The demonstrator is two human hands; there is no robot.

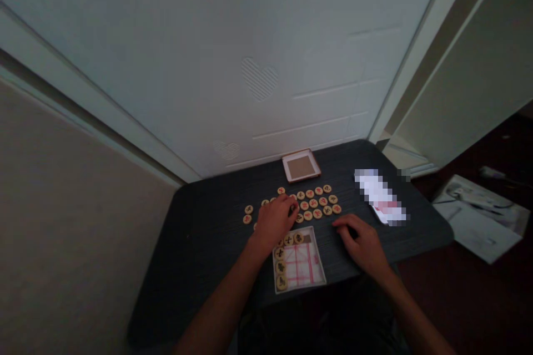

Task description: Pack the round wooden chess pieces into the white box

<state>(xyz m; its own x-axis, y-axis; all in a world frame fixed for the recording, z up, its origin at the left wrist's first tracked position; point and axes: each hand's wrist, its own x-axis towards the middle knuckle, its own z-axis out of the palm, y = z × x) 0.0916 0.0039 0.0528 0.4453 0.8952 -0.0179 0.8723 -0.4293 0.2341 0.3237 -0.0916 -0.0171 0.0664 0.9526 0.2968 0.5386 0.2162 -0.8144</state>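
My left hand (275, 219) reaches over the round wooden xiangqi pieces (313, 203) laid out in loose rows on the dark table. Its fingers are curled down among them, and whatever they pinch is hidden. Below that wrist lies a shallow white box (318, 266) with a pink-lined sheet inside. Several pieces with black characters (281, 282) line its left side and top edge. To the right of the box, my right hand (358, 243) rests by the table surface with its fingers loosely curled in, and nothing shows in it.
A box lid (302, 166) lies inside up at the table's back edge, against a white panel (266, 116). A phone-like bright object (380, 197), partly blurred out, is on the right of the dark table (200, 233). Beyond the table stands a white box (481, 216) with cables.
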